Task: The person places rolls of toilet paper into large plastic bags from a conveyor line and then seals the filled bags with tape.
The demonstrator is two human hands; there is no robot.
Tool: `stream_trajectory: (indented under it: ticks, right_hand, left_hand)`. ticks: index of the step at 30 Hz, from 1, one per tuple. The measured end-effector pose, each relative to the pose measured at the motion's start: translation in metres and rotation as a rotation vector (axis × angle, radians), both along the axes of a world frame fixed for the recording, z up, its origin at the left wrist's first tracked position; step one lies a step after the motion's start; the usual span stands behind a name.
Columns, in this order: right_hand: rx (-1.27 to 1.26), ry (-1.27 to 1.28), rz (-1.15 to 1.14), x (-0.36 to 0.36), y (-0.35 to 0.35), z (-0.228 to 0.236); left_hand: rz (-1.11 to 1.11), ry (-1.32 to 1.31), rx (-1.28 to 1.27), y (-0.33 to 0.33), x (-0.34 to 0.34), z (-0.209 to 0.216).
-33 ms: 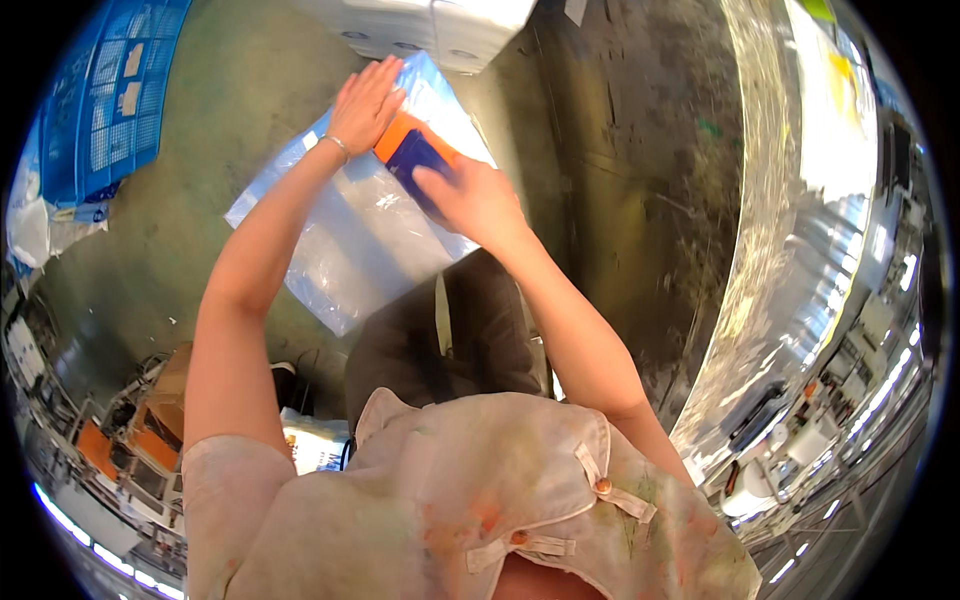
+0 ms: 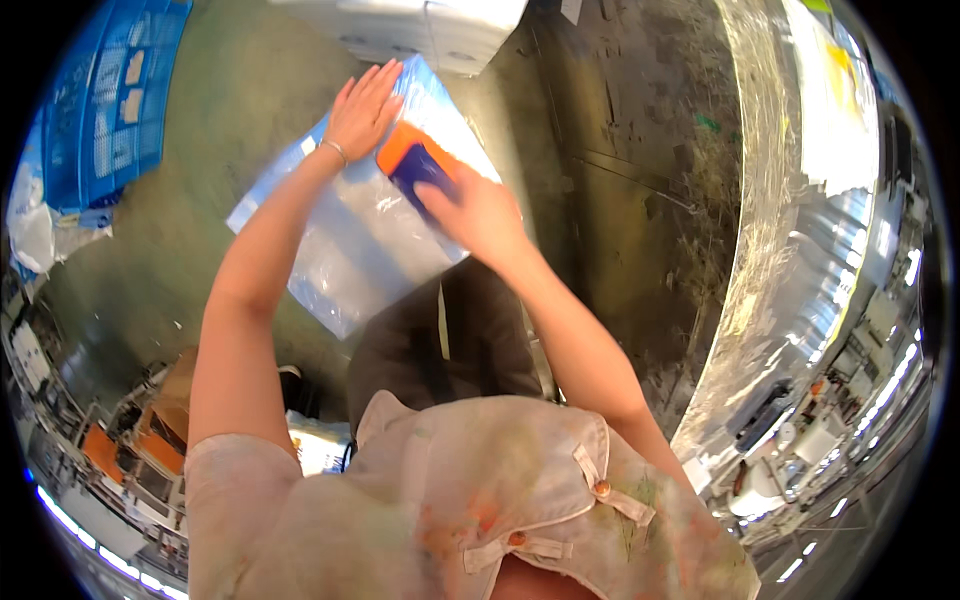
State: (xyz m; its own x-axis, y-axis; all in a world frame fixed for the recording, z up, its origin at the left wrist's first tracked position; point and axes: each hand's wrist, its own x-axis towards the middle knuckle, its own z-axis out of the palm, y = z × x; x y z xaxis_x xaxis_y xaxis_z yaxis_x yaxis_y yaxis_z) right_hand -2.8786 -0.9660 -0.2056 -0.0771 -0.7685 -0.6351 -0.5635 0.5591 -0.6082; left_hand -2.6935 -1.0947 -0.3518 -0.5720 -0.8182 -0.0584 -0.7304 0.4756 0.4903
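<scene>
A large flat packet in shiny clear and pale blue plastic (image 2: 345, 270) lies in front of my knees. My left hand (image 2: 362, 112) rests flat on its far part, fingers stretched out and close together. An orange and dark blue block-shaped tool (image 2: 418, 165) is gripped in my right hand (image 2: 478, 215) and sits against the packet's right side. My thumb lies along its dark blue part, and the other fingers are hidden behind it. Blur hides the tool's exact kind.
Beyond the packet stands a white carton or stack (image 2: 430, 25). Blue plastic crates (image 2: 115, 110) are at the far left, with white plastic bags (image 2: 35, 225) beside them. A plastic-covered surface (image 2: 745, 250) runs along the right. A brown cardboard box (image 2: 170, 410) stands behind my left arm.
My right hand and the orange and dark blue tool have shifted slightly toward me. The left hand stays flat on the packet.
</scene>
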Motion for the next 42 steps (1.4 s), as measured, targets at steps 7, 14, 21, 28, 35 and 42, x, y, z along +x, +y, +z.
stream_trajectory:
  ticks: [7,14,21,28,35,42]
  right_hand:
    - [0.192,0.04,-0.11,-0.088,0.242,-0.047]
    - [0.396,0.547,0.015,-0.067,0.208,-0.068]
    - [0.087,-0.347,-0.614,-0.097,0.262,0.035]
    - [0.084,-0.334,-0.344,-0.003,0.195,0.039]
    - [-0.066,-0.332,-0.1,0.103,0.09,0.033]
    - [0.182,-0.204,-0.218,0.12,0.184,-0.02]
  left_hand:
    - [-0.344,-0.115,-0.189,0.067,-0.04,0.034]
    - [-0.766,-0.1,-0.108,0.23,-0.069,-0.031]
    - [0.032,0.55,1.414,0.23,-0.127,0.083]
    - [0.368,0.587,1.789,0.168,-0.01,0.114]
    - [0.676,0.382,0.69,-0.049,0.186,0.059]
    - [0.443,-0.083,0.807,-0.044,0.208,-0.079]
